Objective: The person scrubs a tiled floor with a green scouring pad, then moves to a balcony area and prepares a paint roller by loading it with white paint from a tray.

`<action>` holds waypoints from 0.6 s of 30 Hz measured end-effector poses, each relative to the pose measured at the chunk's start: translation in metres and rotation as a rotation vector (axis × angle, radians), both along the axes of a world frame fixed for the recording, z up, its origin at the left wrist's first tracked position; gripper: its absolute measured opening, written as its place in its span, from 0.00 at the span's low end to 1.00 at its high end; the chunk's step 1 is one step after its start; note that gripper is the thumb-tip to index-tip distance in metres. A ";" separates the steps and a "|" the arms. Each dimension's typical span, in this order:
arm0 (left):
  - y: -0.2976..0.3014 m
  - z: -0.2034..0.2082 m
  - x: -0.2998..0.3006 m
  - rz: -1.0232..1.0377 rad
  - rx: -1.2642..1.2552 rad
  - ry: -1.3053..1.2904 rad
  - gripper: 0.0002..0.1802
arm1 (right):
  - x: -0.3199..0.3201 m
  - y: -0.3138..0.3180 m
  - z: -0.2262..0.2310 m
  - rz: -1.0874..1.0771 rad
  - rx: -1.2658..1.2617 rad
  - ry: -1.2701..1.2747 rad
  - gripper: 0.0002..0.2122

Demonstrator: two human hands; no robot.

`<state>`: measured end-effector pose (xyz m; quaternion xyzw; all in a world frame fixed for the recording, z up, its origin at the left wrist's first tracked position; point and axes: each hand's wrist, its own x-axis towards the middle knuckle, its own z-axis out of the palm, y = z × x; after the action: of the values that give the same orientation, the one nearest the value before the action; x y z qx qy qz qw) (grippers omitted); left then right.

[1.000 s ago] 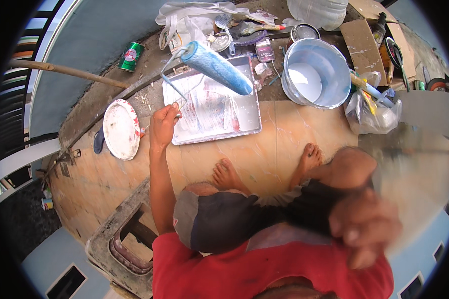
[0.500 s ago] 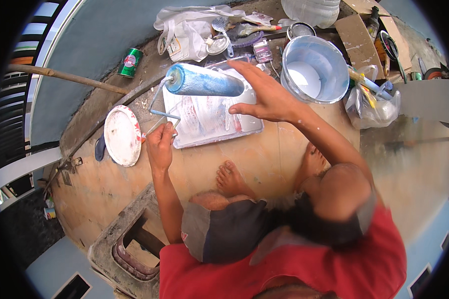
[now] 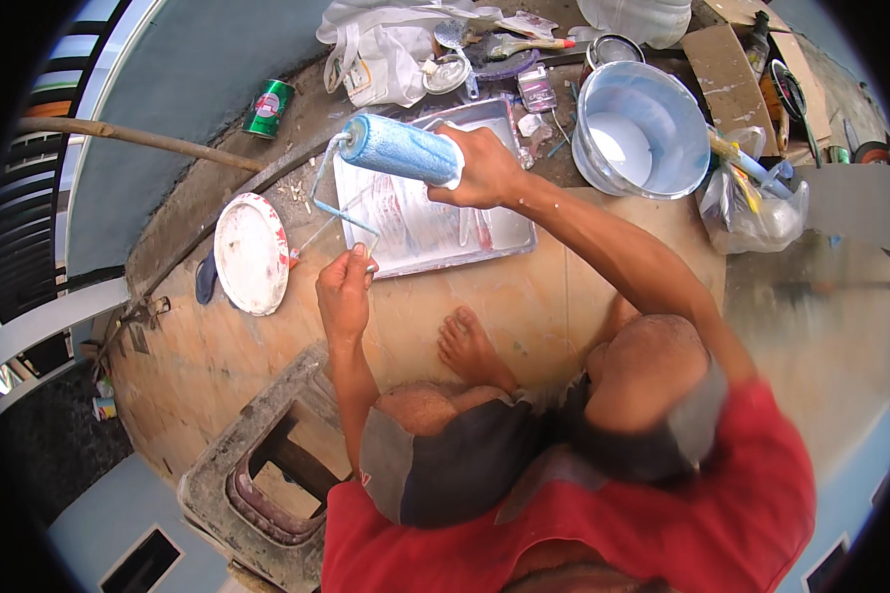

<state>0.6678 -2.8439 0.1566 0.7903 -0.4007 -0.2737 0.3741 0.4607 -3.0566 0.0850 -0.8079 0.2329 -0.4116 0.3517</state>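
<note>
A paint roller (image 3: 396, 148) with a blue, paint-streaked sleeve hangs tilted over the white-smeared paint tray (image 3: 420, 225). The thin metal frame of the roller bends down to my left hand (image 3: 344, 294), whose fingers are closed on its lower end. The handle beyond those fingers is hidden from view. At the sleeve's free right end my right hand (image 3: 480, 170) is wrapped around it, with white paint at the edge of the grip. Wet white paint lies in the right part of the tray.
A bucket of white paint (image 3: 588, 124) stands right of the tray. Left lie a paint-stained round lid (image 3: 251, 254), a green can (image 3: 268, 109) and a wooden pole (image 3: 158, 144). Behind are plastic bags (image 3: 376, 59) and a brush (image 3: 524, 45). A worn stool (image 3: 203, 450) sits beside my left leg.
My right hand, open beside the roller's end half a second ago, has closed around it. My left hand still holds the frame. The view has shifted slightly.
</note>
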 end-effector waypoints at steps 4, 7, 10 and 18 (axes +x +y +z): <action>-0.005 0.015 -0.014 0.054 0.097 -0.188 0.26 | 0.004 -0.004 -0.002 0.014 0.019 -0.028 0.21; -0.015 0.040 -0.031 0.113 0.000 -0.455 0.20 | 0.001 -0.008 0.008 0.051 0.088 -0.074 0.22; -0.028 0.050 -0.070 0.148 -0.460 -0.494 0.19 | -0.004 -0.007 0.019 0.058 0.141 -0.066 0.25; -0.126 0.084 -0.101 -0.191 -0.902 0.531 0.19 | -0.002 0.006 0.058 0.289 0.132 -0.156 0.33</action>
<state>0.5671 -2.9697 0.2411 0.4144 -0.4404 -0.2978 0.7387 0.4587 -3.0510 0.1428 -0.7735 0.1129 -0.4022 0.4766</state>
